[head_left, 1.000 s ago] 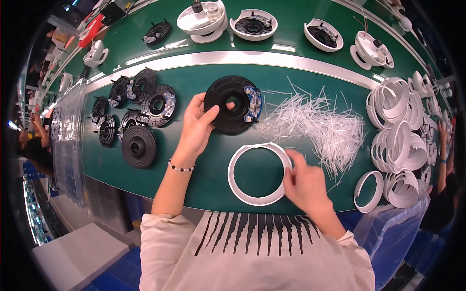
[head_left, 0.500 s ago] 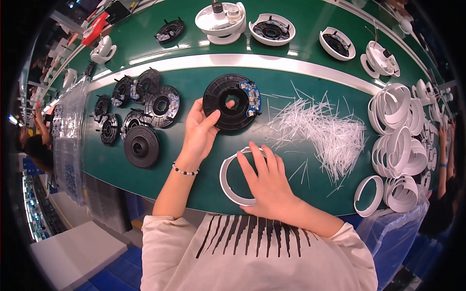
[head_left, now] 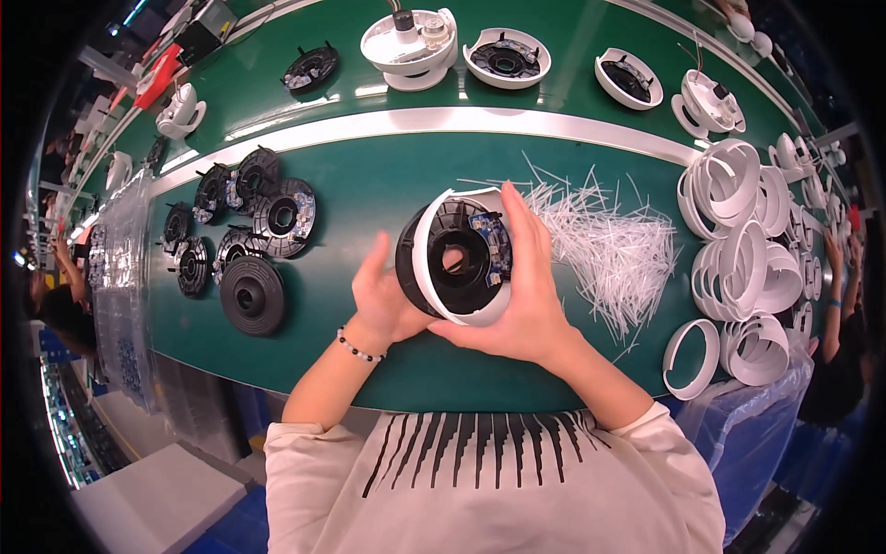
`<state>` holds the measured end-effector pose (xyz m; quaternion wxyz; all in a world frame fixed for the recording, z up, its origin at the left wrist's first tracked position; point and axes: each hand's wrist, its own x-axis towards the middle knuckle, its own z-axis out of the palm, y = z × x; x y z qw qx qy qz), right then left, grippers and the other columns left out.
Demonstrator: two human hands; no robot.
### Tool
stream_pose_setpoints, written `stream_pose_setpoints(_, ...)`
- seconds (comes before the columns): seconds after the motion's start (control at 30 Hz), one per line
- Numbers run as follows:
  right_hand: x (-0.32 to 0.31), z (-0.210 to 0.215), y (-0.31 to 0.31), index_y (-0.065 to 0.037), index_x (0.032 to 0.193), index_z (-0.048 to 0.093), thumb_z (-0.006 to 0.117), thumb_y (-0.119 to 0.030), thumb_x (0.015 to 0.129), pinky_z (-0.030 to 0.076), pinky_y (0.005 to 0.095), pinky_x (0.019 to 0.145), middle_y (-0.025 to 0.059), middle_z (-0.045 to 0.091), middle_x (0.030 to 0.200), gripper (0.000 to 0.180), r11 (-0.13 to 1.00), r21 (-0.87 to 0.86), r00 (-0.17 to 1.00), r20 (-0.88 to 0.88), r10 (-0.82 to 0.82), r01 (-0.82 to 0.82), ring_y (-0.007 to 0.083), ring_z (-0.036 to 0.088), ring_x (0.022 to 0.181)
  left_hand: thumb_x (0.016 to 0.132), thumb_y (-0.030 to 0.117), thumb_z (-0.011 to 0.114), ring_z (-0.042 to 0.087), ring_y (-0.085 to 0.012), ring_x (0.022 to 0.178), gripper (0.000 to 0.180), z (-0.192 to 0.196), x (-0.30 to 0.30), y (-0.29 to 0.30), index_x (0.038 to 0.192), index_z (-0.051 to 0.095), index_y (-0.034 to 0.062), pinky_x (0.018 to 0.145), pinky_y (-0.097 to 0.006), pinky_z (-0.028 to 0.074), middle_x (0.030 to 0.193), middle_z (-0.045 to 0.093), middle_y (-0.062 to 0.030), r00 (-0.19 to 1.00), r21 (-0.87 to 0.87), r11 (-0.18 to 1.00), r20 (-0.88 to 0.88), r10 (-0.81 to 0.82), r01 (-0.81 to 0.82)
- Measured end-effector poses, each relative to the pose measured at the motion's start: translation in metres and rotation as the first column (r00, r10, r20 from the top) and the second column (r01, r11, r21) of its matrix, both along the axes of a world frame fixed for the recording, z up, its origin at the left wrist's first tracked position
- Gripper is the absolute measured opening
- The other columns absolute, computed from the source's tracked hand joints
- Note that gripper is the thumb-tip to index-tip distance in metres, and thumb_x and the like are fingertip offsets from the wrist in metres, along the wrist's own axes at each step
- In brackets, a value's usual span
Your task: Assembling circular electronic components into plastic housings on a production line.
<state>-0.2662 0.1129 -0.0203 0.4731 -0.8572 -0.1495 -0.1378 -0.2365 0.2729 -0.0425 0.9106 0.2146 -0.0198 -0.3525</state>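
Raised above the table in front of me is a black round disc (head_left: 449,294) with a blue circuit board (head_left: 496,242) along its right side. A white plastic ring (head_left: 422,249) surrounds part of the disc, tilted, and the disc's left edge sticks out beyond it. My left hand (head_left: 386,303) supports the disc from behind. Its thumb stands up free, and a fingertip shows through the disc's centre hole. My right hand (head_left: 528,305) grips the ring's right side, thumb at the bottom and fingers at the top. Whether the disc is seated in the ring I cannot tell.
White sticks (head_left: 614,254) lie piled right of my hands. White rings (head_left: 738,268) are stacked farther right. Several black discs (head_left: 284,218) and a dark ribbed round part (head_left: 252,295) lie left. Beyond a pale strip (head_left: 443,120), white housings (head_left: 408,51) stand on the green surface.
My right hand has lifted the white ring off the table and brought it around the black disc. My left hand has lowered slightly and its thumb has come off the disc's front.
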Motion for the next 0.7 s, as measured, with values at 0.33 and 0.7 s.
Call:
stream_pose_setpoints(0.33, -0.004, 0.006, -0.003, 0.003, 0.131, 0.013, 0.082, -0.031, 0.046, 0.024, 0.0419, 0.098, 0.0209, 0.019, 0.134, 0.115, 0.995, 0.01, 0.995, 0.008, 0.1, -0.1, 0.0347, 0.024, 0.121, 0.084, 0.045, 0.03, 0.05, -0.0278, 0.102, 0.056, 0.001, 0.004, -0.004, 0.115, 0.046, 0.0015, 0.088, -0.04, 0.041, 0.112, 0.051, -0.016, 0.987, 0.098, 0.994, -0.148, 0.063, -0.048)
stream_pose_setpoints(0.7, -0.001, 0.013, -0.007, 0.004, 0.13, 0.02, 0.081, -0.029, 0.046, 0.029, 0.0384, 0.096, 0.0201, 0.026, 0.132, 0.109, 0.99, -0.056, 0.985, 0.114, 0.133, -0.127, 0.0323, 0.031, 0.119, 0.085, 0.043, 0.026, 0.049, -0.0269, 0.105, 0.058, 0.005, 0.004, -0.005, 0.124, 0.036, 0.0002, 0.089, -0.038, 0.04, 0.116, 0.047, -0.0163, 0.994, -0.14, 0.987, -0.065, -0.085, 0.075)
